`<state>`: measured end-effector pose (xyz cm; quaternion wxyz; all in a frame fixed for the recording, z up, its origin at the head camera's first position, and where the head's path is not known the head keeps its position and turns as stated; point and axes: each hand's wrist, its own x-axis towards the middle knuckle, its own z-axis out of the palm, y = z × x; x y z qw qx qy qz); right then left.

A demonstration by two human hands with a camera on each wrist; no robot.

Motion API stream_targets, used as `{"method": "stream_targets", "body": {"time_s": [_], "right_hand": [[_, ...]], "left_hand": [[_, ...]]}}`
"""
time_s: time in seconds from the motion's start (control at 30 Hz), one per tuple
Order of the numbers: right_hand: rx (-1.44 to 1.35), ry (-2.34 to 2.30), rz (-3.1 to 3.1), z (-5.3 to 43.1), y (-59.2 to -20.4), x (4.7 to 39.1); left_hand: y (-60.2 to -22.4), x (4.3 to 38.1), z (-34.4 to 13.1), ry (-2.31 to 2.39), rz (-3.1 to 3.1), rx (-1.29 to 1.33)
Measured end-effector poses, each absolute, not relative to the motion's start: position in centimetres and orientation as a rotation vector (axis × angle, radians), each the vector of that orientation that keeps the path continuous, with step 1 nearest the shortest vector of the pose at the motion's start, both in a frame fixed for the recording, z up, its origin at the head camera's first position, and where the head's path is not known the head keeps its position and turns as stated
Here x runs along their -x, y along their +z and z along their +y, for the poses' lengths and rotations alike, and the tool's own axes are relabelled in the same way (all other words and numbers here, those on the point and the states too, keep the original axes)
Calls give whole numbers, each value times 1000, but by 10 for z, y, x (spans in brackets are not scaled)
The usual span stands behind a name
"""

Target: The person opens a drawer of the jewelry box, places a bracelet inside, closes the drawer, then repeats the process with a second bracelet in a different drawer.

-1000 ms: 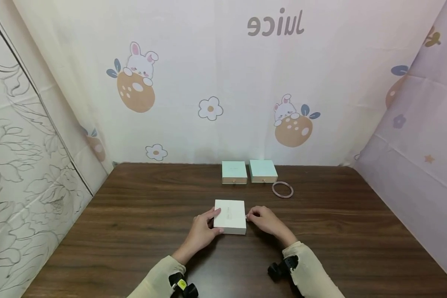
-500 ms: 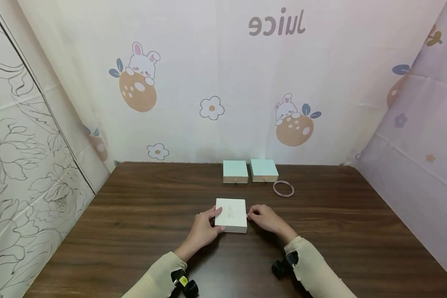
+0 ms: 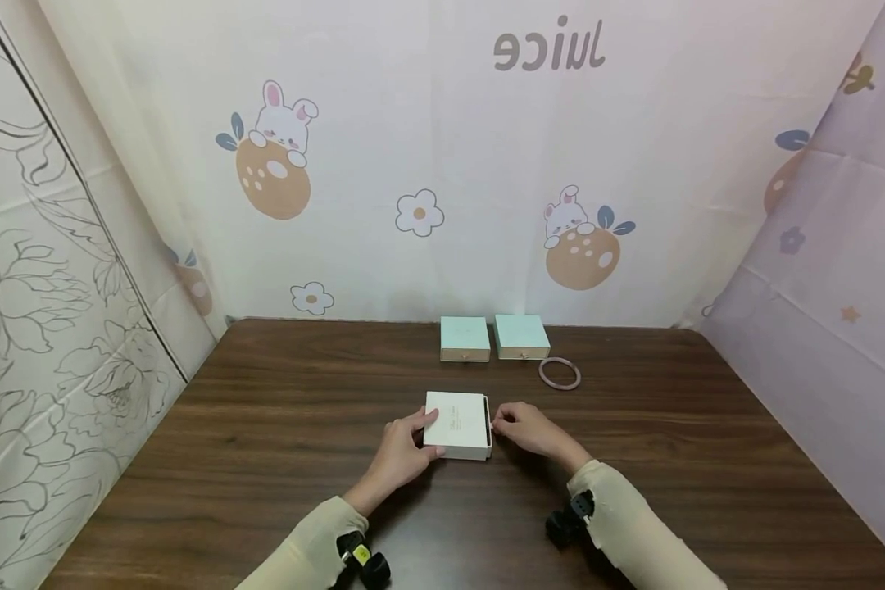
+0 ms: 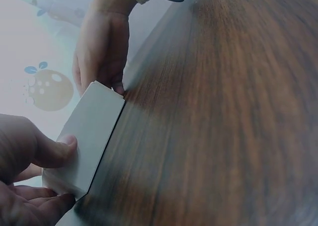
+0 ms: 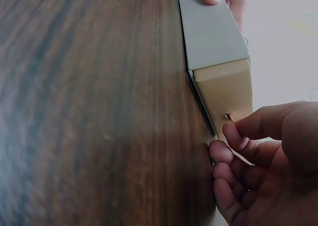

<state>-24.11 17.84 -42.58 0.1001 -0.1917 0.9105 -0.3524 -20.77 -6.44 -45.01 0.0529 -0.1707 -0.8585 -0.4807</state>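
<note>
A white drawer-style gift box [image 3: 456,422] with faint gold lettering lies on the wooden table. My left hand [image 3: 400,451] grips its left end, thumb on the near side and fingers over the top and far side. The drawer [image 5: 226,89] sticks out slightly at the right end, a narrow dark gap showing between it and the sleeve in the head view. Thumb and index finger of my right hand [image 3: 529,433] pinch the small pull tab [image 5: 228,116] on the drawer's front. What lies inside the box is hidden.
Two mint-green drawer boxes, a left one [image 3: 465,338] and a right one [image 3: 522,336], stand by the table's back edge. A pale purple bangle-like ring [image 3: 560,374] lies beside the right one. A printed curtain [image 3: 354,147] hangs behind the table.
The drawer has slid a little to the right out of its sleeve, drawn by my right hand. My left hand keeps its hold on the box.
</note>
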Motion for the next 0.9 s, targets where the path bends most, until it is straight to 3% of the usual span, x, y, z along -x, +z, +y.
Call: {"method": "stream_targets", "body": {"time_s": [0.9], "right_hand": [[520,-992,2662,179,-416,239]], "left_hand": [[-445,205,-67,-1471,-2648,521]]}}
